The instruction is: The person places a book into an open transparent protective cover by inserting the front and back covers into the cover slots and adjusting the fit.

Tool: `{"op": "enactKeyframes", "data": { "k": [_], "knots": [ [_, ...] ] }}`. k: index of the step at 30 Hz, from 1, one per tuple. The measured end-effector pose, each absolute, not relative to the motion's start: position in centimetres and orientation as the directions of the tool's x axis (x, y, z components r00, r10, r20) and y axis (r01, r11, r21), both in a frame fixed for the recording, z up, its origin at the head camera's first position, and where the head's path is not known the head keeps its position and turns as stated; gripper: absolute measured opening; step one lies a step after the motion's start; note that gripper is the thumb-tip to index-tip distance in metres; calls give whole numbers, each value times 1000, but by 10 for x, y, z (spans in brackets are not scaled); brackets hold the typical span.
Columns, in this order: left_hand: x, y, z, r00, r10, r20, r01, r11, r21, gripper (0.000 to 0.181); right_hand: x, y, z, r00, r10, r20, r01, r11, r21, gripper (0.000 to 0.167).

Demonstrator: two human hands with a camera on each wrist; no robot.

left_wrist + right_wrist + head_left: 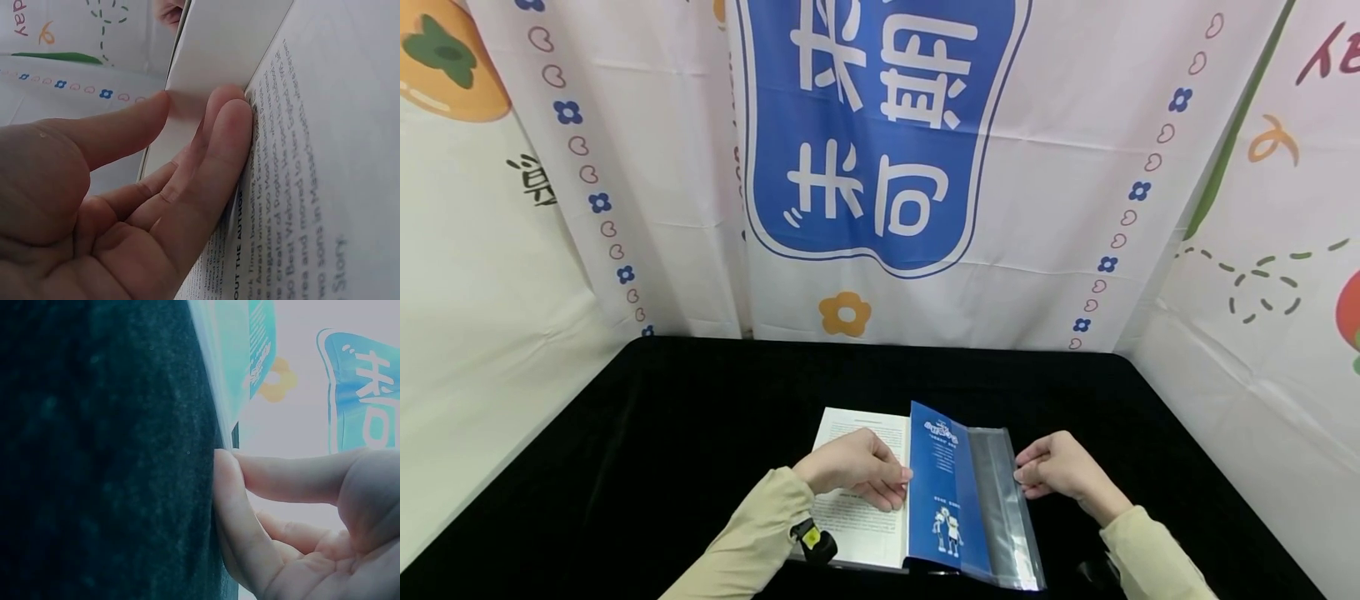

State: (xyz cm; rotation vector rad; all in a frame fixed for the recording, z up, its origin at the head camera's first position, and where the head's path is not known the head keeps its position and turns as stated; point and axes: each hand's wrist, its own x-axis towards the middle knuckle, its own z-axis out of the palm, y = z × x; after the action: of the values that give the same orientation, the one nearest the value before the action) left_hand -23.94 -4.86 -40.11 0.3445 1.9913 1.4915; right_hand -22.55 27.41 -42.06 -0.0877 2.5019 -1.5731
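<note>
A book lies open on the black table, its printed white page [857,533] on the left and its blue cover [947,492] tilted up on the right. Beyond the blue cover extends a clear plastic book cover [1011,517]. My left hand [861,471] pinches the edge of the blue cover. In the left wrist view, the thumb [134,134] is at that edge while the fingers [228,134] lie on the inner side, beside the text. With thumb and fingertips, my right hand [1060,471] pinches the plastic's outer edge [215,403].
Black cloth covers the table [700,433]. White printed curtains [1060,208] hang behind it and along both sides. A black strap with a yellow-marked device [812,537] is on the left wrist.
</note>
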Motion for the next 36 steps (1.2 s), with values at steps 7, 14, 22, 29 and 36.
{"op": "enactKeyframes", "data": {
  "k": [7,14,22,29,36],
  "knots": [
    [-236,-44,-397,-808,493,-323,-134,380,915,18,-226,274,-419,-981,-142,-131,57,436,-898,17],
    [-234,-42,-393,-817,474,-327,-133,398,908,15,-227,274,-418,-981,-148,-129,53,432,-900,16],
    [-234,-40,-395,-834,457,-311,-158,342,926,45,-229,271,-419,-981,-155,-113,36,429,-902,16],
    [-233,-39,-398,-838,454,-302,-138,360,923,63,-227,269,-421,-985,-127,-116,46,455,-889,18],
    [-230,-37,-398,-846,442,-299,-127,378,917,61,-229,267,-418,-983,-132,-125,48,473,-880,17]
  ]
}}
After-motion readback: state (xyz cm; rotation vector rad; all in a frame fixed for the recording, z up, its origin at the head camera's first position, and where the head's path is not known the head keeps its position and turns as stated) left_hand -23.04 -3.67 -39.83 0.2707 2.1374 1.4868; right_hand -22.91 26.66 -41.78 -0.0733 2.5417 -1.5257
